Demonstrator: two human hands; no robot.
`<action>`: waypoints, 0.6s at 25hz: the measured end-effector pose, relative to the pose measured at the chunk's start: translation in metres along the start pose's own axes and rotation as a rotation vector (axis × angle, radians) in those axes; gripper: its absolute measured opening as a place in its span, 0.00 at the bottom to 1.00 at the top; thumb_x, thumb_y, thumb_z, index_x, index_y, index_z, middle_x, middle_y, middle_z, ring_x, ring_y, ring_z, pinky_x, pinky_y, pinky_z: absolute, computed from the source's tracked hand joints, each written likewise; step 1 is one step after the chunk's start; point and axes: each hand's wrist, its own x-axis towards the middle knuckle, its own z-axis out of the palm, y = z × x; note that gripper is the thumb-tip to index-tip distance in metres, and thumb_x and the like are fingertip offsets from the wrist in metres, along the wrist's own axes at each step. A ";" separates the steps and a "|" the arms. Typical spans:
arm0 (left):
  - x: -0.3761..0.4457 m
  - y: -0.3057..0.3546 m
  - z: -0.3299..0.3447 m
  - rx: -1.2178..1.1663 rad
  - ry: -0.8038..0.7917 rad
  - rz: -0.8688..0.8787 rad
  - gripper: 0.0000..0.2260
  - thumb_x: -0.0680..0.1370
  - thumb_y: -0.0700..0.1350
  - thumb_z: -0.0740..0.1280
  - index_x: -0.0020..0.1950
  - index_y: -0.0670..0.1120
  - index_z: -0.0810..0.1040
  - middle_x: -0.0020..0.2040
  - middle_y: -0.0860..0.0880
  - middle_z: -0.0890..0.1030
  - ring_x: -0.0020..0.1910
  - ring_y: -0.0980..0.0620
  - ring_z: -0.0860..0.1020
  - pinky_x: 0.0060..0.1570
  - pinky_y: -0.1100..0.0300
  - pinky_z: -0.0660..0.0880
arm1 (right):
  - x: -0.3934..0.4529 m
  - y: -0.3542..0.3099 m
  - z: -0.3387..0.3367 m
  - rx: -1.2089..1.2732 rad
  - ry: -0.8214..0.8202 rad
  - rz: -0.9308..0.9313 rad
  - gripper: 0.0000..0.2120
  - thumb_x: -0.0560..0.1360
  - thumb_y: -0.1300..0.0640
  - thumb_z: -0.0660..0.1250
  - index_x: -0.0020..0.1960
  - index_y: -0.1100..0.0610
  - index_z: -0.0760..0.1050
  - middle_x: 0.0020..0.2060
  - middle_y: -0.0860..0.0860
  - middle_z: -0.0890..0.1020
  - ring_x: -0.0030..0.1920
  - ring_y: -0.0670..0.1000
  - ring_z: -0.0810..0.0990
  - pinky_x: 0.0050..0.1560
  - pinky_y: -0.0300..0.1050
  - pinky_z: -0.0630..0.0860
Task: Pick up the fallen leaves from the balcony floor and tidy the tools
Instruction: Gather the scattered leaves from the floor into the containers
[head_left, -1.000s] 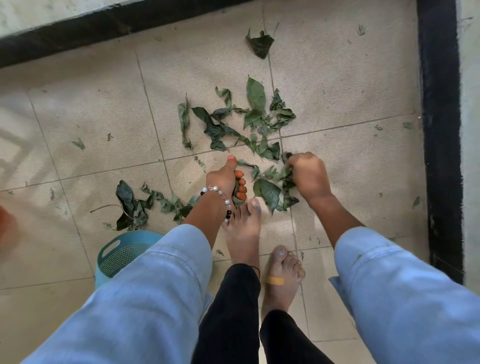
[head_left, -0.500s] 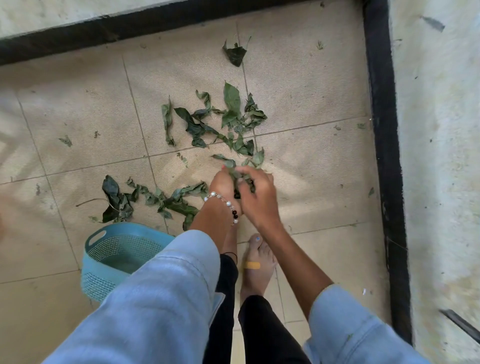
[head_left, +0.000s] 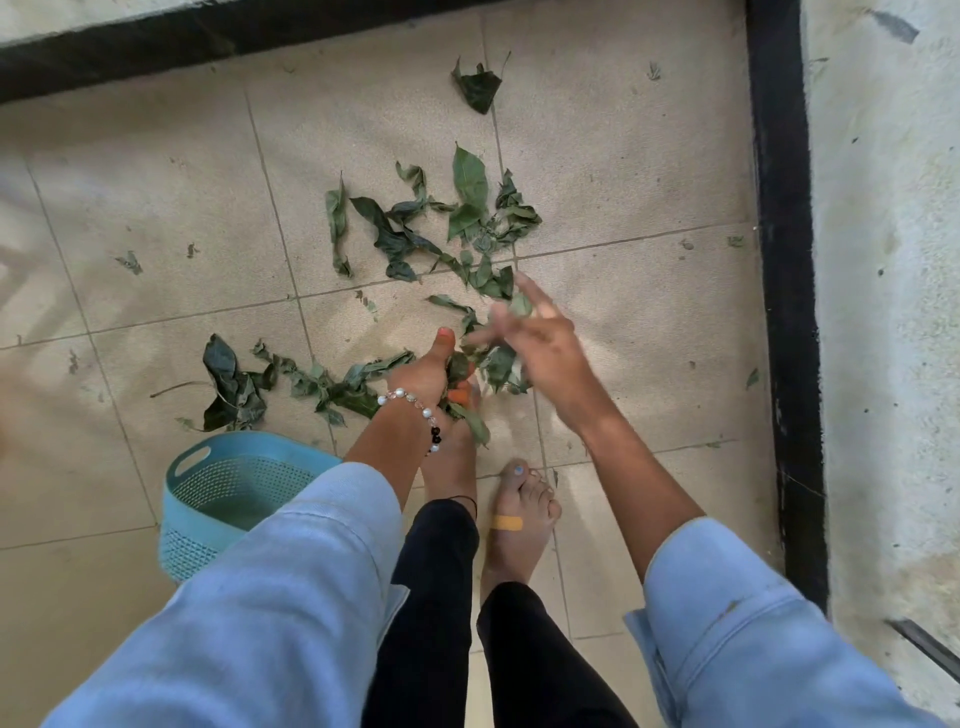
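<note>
Green fallen leaves lie scattered on the beige tiled floor: a cluster (head_left: 441, 228) ahead, a trail (head_left: 291, 384) to the left, one lone leaf (head_left: 478, 88) near the far edge. My left hand (head_left: 431, 374), with a bead bracelet on the wrist, is closed around a bunch of leaves (head_left: 467, 395) just above my feet. My right hand (head_left: 540, 338) hovers beside it with fingers spread and blurred, holding nothing; a few leaves (head_left: 501, 364) sit between the two hands.
A teal perforated plastic basket (head_left: 228, 499) stands on the floor at my left, partly behind my sleeve. Black borders (head_left: 779, 260) edge the tiles at the right and far side, with rough concrete beyond. My bare feet (head_left: 519, 514) stand below the hands.
My right hand has let go of the bunch and lifted away to the right with fingers spread. The left hand keeps the leaves. The view shifted slightly.
</note>
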 end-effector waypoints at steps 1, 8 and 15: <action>0.003 0.002 -0.004 0.048 0.059 0.041 0.19 0.76 0.53 0.70 0.36 0.39 0.73 0.28 0.45 0.75 0.21 0.51 0.67 0.19 0.67 0.62 | 0.009 0.006 -0.004 0.065 0.109 0.043 0.17 0.77 0.44 0.63 0.47 0.56 0.83 0.67 0.52 0.73 0.63 0.46 0.72 0.62 0.41 0.67; 0.036 0.009 -0.024 0.292 0.214 0.158 0.21 0.72 0.58 0.72 0.36 0.41 0.75 0.38 0.41 0.80 0.38 0.46 0.76 0.46 0.51 0.76 | 0.059 0.069 0.036 -1.251 -0.215 0.028 0.33 0.75 0.49 0.67 0.74 0.39 0.53 0.76 0.61 0.44 0.74 0.71 0.44 0.70 0.69 0.52; 0.046 0.006 -0.033 0.149 0.174 0.126 0.23 0.65 0.58 0.76 0.37 0.37 0.76 0.41 0.33 0.82 0.29 0.47 0.71 0.30 0.58 0.67 | 0.074 0.082 0.009 -0.912 0.024 -0.186 0.10 0.73 0.67 0.67 0.54 0.63 0.81 0.53 0.58 0.81 0.56 0.57 0.76 0.53 0.41 0.71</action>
